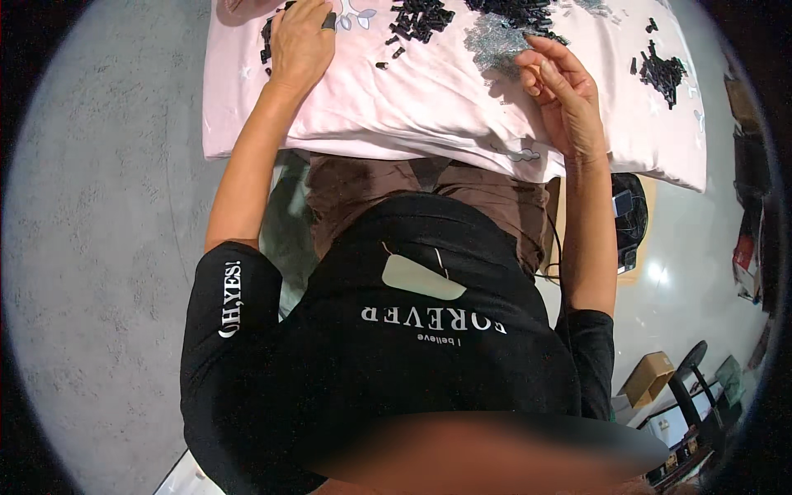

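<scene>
On a pink patterned cloth (371,107), my left hand (304,49) rests palm down with its fingers stretched over small black pieces (266,41). A dark band sits round one of its fingers, and the fingertips run toward the upper edge of the view. My right hand (569,103) is raised beside a heap of small shiny silver pieces (493,48), its fingers bent and drawn together with the thumb. Whatever lies between its fingertips is too small to make out. Behind it, more black pieces (516,11) lie against the silver heap.
A further heap of black pieces (421,18) lies between my hands, with a few loose ones nearer me. Another black heap (662,76) is at the cloth's right side. Below the right edge, a black object (631,219) sits on the floor; an open cardboard box (648,378) stands lower right.
</scene>
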Tool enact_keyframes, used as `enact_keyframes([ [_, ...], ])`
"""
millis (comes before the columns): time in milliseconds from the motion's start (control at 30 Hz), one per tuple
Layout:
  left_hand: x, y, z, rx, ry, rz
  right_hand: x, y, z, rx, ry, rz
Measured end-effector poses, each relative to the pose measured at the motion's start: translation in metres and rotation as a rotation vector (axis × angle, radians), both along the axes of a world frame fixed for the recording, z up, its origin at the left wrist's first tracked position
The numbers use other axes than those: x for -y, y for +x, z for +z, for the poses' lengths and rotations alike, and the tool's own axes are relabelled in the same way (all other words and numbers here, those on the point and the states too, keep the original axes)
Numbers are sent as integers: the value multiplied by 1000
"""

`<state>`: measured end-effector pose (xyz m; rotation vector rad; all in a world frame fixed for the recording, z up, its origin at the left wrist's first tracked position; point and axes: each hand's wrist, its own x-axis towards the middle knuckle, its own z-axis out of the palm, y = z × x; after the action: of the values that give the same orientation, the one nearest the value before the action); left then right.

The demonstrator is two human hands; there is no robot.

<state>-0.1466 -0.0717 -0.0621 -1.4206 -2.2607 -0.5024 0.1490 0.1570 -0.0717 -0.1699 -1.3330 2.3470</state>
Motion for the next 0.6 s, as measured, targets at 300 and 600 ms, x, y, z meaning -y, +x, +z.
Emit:
enact_keyframes([
  [300, 10, 12, 7, 52, -8, -33, 4, 0, 5, -4, -26, -8],
  [600, 30, 20, 15, 44, 30, -30, 4, 0, 3, -9, 7, -9],
])
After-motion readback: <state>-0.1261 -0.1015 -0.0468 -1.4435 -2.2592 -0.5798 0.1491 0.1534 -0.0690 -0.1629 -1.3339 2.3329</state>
